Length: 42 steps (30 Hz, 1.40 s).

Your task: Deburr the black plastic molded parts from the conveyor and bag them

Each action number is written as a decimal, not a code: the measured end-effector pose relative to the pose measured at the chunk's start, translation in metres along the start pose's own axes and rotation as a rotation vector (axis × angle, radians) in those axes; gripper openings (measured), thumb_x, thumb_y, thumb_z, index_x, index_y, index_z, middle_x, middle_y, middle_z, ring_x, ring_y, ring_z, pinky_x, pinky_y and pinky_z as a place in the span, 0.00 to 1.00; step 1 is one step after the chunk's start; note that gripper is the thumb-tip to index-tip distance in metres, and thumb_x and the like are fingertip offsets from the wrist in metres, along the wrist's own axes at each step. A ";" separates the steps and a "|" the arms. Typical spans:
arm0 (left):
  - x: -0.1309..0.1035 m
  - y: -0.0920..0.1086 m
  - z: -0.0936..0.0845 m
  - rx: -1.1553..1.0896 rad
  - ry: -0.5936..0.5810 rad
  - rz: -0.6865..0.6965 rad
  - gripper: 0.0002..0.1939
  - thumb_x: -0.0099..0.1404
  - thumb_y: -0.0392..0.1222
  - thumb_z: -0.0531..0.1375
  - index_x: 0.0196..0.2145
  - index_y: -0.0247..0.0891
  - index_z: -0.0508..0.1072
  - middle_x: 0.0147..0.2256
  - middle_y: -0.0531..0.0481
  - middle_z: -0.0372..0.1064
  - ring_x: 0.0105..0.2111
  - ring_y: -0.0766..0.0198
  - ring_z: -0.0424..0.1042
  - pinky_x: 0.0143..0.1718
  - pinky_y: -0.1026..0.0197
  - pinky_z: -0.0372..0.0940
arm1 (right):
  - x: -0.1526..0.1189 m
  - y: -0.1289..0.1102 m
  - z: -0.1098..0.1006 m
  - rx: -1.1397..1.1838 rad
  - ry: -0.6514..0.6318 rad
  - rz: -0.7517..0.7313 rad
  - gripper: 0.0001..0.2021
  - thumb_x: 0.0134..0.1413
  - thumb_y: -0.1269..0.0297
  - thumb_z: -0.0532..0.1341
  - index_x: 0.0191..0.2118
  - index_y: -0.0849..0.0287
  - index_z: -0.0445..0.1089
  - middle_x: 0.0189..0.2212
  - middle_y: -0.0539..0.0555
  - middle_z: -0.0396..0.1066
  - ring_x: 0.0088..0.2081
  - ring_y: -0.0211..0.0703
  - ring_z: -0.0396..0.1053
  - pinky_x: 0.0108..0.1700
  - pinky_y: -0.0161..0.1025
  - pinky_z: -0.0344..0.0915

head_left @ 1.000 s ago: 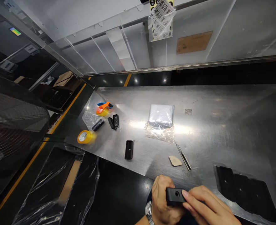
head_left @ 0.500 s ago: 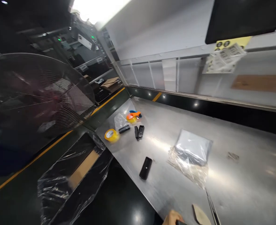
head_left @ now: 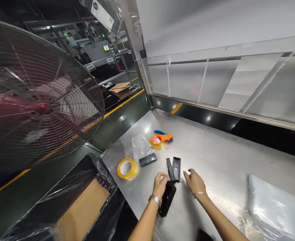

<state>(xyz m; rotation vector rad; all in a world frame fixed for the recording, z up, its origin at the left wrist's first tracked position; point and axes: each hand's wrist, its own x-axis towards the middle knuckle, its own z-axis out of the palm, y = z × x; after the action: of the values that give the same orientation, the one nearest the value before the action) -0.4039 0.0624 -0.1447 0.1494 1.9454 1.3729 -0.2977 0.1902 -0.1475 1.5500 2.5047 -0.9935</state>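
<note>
My left hand (head_left: 160, 184), with a metal watch on its wrist, is over the metal table beside a black case piece (head_left: 167, 199). Its fingers are curled together; whether something small is between them is too small to tell. To the right, my right hand (head_left: 194, 182) hovers with bent fingers, thumb and fingertips slightly apart and nothing visible in them. Just beyond the hands lie a narrow black bar (head_left: 170, 170) and an open black tray-like piece (head_left: 177, 168), side by side.
Yellow tape roll (head_left: 126, 168), black wrapped item (head_left: 148, 159), clear plastic (head_left: 140, 145) and orange tape dispenser (head_left: 162, 137) lie farther left. A plastic-wrapped package (head_left: 275, 204) is at right. A large fan (head_left: 43, 107) and an open lined box (head_left: 84, 207) stand left of the table (head_left: 212, 147).
The view has shifted left and closer to the table's corner. Both hands have come into full view near the black pieces; before, only part of one hand showed at the bottom edge.
</note>
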 end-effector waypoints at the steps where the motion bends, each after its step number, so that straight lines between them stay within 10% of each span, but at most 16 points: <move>1: 0.023 0.003 -0.002 0.084 -0.029 -0.015 0.16 0.62 0.51 0.57 0.39 0.35 0.70 0.34 0.50 0.70 0.34 0.62 0.70 0.39 0.54 0.65 | 0.019 -0.011 0.009 -0.024 -0.012 0.038 0.15 0.61 0.57 0.56 0.47 0.61 0.66 0.41 0.54 0.71 0.39 0.42 0.71 0.42 0.47 0.69; 6: 0.094 0.009 0.009 0.433 -0.237 -0.069 0.16 0.63 0.48 0.57 0.44 0.35 0.69 0.44 0.45 0.69 0.44 0.57 0.69 0.47 0.47 0.63 | 0.066 -0.030 0.040 -0.062 -0.079 0.133 0.15 0.60 0.59 0.58 0.48 0.61 0.66 0.44 0.55 0.69 0.41 0.43 0.70 0.42 0.47 0.69; 11: 0.100 0.022 0.011 0.555 -0.396 0.012 0.14 0.63 0.46 0.58 0.43 0.34 0.70 0.42 0.46 0.71 0.42 0.58 0.71 0.45 0.49 0.65 | 0.062 -0.022 0.048 0.035 -0.033 0.050 0.12 0.60 0.60 0.58 0.45 0.62 0.67 0.39 0.53 0.71 0.35 0.39 0.71 0.37 0.42 0.70; 17: 0.027 0.045 -0.025 0.535 -0.484 0.250 0.17 0.62 0.41 0.55 0.49 0.40 0.67 0.37 0.50 0.75 0.36 0.61 0.72 0.41 0.59 0.65 | -0.015 -0.008 0.031 0.277 0.194 -0.224 0.09 0.61 0.60 0.53 0.40 0.61 0.62 0.24 0.45 0.65 0.19 0.33 0.63 0.24 0.34 0.64; 26: -0.085 0.058 -0.070 0.716 -0.679 0.521 0.22 0.59 0.43 0.55 0.52 0.42 0.66 0.38 0.48 0.73 0.34 0.59 0.73 0.39 0.58 0.67 | -0.148 0.003 -0.016 0.498 0.371 -0.505 0.09 0.57 0.73 0.50 0.42 0.55 0.59 0.32 0.52 0.69 0.31 0.40 0.70 0.32 0.35 0.68; 42: -0.174 0.068 -0.031 1.022 -0.899 0.838 0.27 0.52 0.34 0.55 0.51 0.47 0.65 0.37 0.52 0.74 0.31 0.61 0.74 0.33 0.62 0.67 | -0.256 0.055 -0.047 0.666 0.520 -0.506 0.13 0.54 0.78 0.51 0.44 0.56 0.58 0.32 0.55 0.69 0.33 0.43 0.70 0.33 0.37 0.70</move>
<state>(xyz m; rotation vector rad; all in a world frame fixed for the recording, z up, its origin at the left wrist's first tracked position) -0.3185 -0.0172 0.0044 1.8525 1.5736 0.3674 -0.1105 0.0285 -0.0497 1.4566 3.2495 -1.8568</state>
